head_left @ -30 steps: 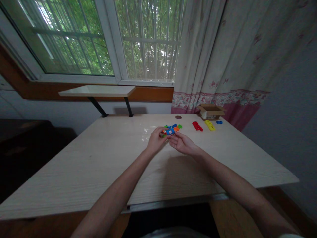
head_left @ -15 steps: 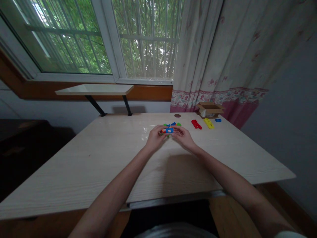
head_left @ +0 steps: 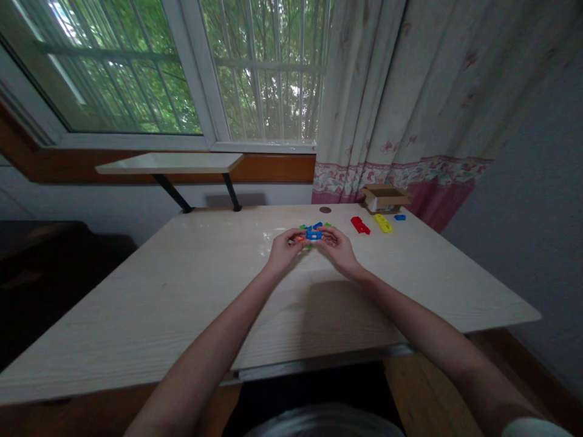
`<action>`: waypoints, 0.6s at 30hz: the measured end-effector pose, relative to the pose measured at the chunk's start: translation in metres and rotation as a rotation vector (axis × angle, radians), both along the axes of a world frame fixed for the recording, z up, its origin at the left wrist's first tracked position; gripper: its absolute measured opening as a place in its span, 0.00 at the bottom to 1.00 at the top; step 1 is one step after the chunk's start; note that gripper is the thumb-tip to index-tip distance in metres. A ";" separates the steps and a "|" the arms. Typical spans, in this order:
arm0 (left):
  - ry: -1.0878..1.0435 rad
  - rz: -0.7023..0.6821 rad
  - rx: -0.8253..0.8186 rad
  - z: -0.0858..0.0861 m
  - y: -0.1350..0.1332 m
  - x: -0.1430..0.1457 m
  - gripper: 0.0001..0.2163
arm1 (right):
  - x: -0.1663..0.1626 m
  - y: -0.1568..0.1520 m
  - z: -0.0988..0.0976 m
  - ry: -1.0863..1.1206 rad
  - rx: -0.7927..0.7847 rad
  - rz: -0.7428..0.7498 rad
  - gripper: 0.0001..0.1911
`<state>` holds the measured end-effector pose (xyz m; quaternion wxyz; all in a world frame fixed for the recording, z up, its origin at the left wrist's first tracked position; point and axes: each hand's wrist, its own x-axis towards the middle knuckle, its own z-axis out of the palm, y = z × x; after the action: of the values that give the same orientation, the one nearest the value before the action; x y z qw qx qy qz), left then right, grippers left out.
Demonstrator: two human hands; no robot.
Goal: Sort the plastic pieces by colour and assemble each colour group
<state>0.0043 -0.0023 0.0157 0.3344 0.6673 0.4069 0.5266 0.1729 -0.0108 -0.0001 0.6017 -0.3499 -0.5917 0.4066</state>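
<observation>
I see the thumb and forefinger of the left hand (head_left: pixel 283 252) pinched on a small orange plastic piece (head_left: pixel 299 239), with only a narrow space between their tips. The thumb and forefinger of the right hand (head_left: pixel 339 250) are closed on the right end of a blue toy block (head_left: pixel 313 235), which has openings in its face; the other fingers of this hand are curled below. The blue toy block lies between the two sets of fingertips, and the orange plastic piece is immediately at its left. From my view I cannot tell whether these two are joined, nor whether they touch the wooden desk (head_left: pixel 204 303) below.

Just behind the blue toy block I find a loose blue piece (head_left: pixel 317 225), and beside it a green piece (head_left: pixel 328 225); the hands hide part of this group. To the right of the blue toy block, well apart from it, lie in a row a red piece (head_left: pixel 360 225), then a yellow piece (head_left: pixel 382 223), then a small blue piece (head_left: pixel 399 217). Farther behind the blue toy block, to the right, I see an open cardboard box (head_left: pixel 386 199); behind it and slightly right, a brown disc (head_left: pixel 325 210).
</observation>
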 end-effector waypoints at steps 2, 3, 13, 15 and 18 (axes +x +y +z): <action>-0.017 -0.007 0.023 -0.001 0.001 0.000 0.13 | 0.000 0.001 -0.001 0.009 -0.001 -0.002 0.23; -0.032 -0.012 0.027 -0.001 0.000 0.000 0.13 | 0.000 0.001 -0.001 0.015 -0.002 -0.004 0.23; -0.126 -0.112 -0.021 0.005 -0.014 0.009 0.16 | -0.001 0.005 -0.011 0.234 -0.256 0.196 0.23; -0.122 -0.131 -0.025 0.005 -0.015 0.010 0.16 | -0.003 0.003 -0.010 0.286 -0.289 0.243 0.22; -0.136 -0.143 -0.053 0.006 -0.016 0.010 0.16 | -0.004 -0.001 -0.007 0.335 -0.337 0.300 0.20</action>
<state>0.0146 -0.0179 0.0221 0.4157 0.6482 0.3482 0.5345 0.1689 -0.0121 -0.0068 0.5574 -0.2813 -0.4534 0.6360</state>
